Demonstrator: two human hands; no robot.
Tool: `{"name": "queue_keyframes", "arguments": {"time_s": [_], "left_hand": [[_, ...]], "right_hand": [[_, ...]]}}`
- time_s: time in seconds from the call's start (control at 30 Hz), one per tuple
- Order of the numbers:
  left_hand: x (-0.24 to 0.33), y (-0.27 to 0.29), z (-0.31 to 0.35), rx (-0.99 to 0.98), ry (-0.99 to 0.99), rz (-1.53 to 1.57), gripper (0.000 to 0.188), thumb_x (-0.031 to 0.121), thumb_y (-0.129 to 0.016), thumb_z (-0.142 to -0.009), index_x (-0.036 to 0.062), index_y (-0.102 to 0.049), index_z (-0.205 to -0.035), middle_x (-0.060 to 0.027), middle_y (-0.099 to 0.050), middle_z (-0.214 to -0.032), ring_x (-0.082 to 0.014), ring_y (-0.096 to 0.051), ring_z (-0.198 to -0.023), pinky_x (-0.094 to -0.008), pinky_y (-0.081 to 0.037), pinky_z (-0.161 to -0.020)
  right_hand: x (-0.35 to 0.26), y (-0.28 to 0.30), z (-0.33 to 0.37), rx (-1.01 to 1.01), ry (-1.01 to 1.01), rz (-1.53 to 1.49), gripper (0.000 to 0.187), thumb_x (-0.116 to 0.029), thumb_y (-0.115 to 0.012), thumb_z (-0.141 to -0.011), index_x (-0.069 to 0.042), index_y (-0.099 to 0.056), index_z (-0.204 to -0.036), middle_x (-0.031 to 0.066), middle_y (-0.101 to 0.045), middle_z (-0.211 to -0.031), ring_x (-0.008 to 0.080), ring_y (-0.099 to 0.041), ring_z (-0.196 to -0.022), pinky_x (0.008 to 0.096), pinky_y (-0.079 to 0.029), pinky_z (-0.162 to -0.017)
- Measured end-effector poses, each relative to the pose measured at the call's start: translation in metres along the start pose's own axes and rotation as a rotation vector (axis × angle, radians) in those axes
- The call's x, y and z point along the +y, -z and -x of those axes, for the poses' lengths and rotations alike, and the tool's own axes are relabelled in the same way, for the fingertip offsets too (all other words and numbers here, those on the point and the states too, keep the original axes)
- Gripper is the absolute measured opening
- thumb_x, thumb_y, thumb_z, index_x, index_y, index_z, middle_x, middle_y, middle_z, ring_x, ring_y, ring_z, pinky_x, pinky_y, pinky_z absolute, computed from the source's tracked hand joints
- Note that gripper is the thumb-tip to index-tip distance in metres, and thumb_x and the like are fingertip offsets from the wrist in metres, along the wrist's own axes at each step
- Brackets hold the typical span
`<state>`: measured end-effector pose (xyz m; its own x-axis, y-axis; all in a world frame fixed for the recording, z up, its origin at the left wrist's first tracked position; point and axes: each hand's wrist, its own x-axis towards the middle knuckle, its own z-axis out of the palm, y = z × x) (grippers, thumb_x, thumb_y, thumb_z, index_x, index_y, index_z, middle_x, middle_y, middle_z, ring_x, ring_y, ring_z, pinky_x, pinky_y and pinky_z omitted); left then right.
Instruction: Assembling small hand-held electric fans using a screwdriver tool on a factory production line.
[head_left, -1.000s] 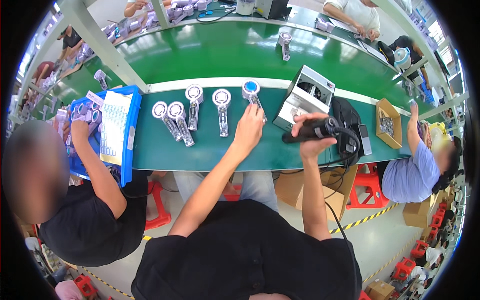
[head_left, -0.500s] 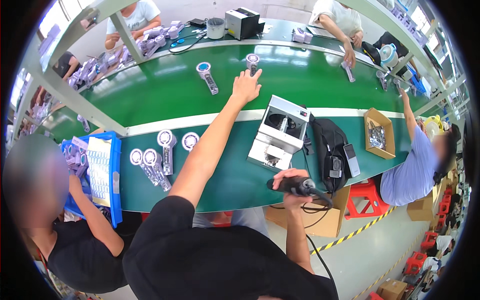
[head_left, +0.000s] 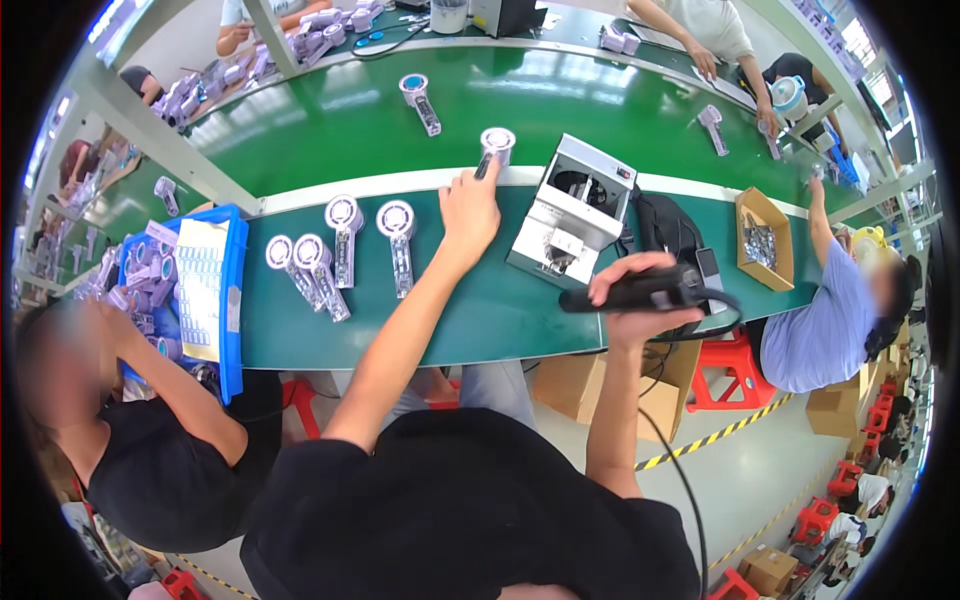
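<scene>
My left hand (head_left: pixel 470 212) grips the handle of a handheld fan (head_left: pixel 498 143) at the near edge of the green conveyor belt. The fan has a round pale head; my fingers partly hide its handle. My right hand (head_left: pixel 645 300) is closed round a black corded electric screwdriver (head_left: pixel 655 290), held above the bench's front edge. Left of my left forearm, several similar fans lie on the bench, among them one fan (head_left: pixel 397 222) with internal parts showing in its handle. Farther off on the belt lies a blue-centred fan (head_left: pixel 415 90).
A grey-white boxy machine (head_left: pixel 572 205) stands beside my left hand. Right of it are a black bag (head_left: pixel 668 228) and a cardboard box (head_left: pixel 762 245) of small metal parts. A blue crate (head_left: pixel 235 300) of fans stands at left, beside a seated co-worker. Other people work across the belt.
My left hand has drawn the fan back toward me, from the belt to its near edge. My right hand has risen and moved right with the screwdriver.
</scene>
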<state>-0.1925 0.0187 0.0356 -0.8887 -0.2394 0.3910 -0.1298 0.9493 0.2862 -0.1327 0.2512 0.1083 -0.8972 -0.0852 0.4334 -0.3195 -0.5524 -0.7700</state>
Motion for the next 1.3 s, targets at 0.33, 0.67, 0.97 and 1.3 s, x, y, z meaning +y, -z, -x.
{"name": "queue_keyframes", "arguments": {"time_s": [0.33, 0.67, 0.97, 1.3], "left_hand": [[-0.001, 0.060, 0.171, -0.053, 0.069, 0.247, 0.064, 0.002, -0.062, -0.078, -0.0012, -0.047, -0.140, -0.0215, -0.057, -0.108, -0.0345, -0.058, -0.092, -0.0451, -0.044, -0.077], [-0.009, 0.047, 0.192, 0.094, -0.127, 0.305, 0.056, 0.000, -0.062, -0.078, -0.0049, -0.054, -0.133, -0.0262, -0.052, -0.138, -0.0336, -0.058, -0.092, -0.0426, -0.045, -0.081], [-0.007, 0.039, 0.189, 0.163, -0.198, 0.196, 0.064, 0.006, -0.065, -0.070, -0.0107, -0.053, -0.131, -0.0274, -0.056, -0.130, -0.0267, -0.056, -0.083, -0.0382, -0.044, -0.076], [-0.005, 0.045, 0.189, 0.126, -0.171, 0.193, 0.068, 0.005, -0.065, -0.072, -0.0084, -0.049, -0.136, -0.0276, -0.055, -0.130, -0.0294, -0.055, -0.083, -0.0399, -0.046, -0.078]], "right_hand": [[0.020, -0.039, -0.077, -0.164, 0.012, 0.225, 0.097, -0.092, -0.031, -0.077, -0.002, -0.055, -0.102, 0.0137, -0.064, -0.076, 0.0200, -0.058, -0.051, 0.0296, -0.046, -0.050], [0.027, -0.054, -0.095, -0.028, -0.166, 0.234, 0.088, -0.079, -0.023, -0.093, 0.002, -0.057, -0.099, 0.0137, -0.064, -0.073, 0.0186, -0.057, -0.049, 0.0288, -0.045, -0.046], [0.059, -0.087, -0.039, -0.209, -0.129, -0.065, 0.098, -0.095, -0.030, -0.074, -0.004, -0.054, -0.103, 0.0180, -0.065, -0.077, 0.0241, -0.056, -0.049, 0.0370, -0.048, -0.049], [0.071, -0.108, -0.026, -0.284, -0.065, 0.033, 0.100, -0.095, -0.038, -0.071, 0.000, -0.055, -0.100, 0.0193, -0.066, -0.077, 0.0227, -0.056, -0.048, 0.0339, -0.049, -0.048]]}}
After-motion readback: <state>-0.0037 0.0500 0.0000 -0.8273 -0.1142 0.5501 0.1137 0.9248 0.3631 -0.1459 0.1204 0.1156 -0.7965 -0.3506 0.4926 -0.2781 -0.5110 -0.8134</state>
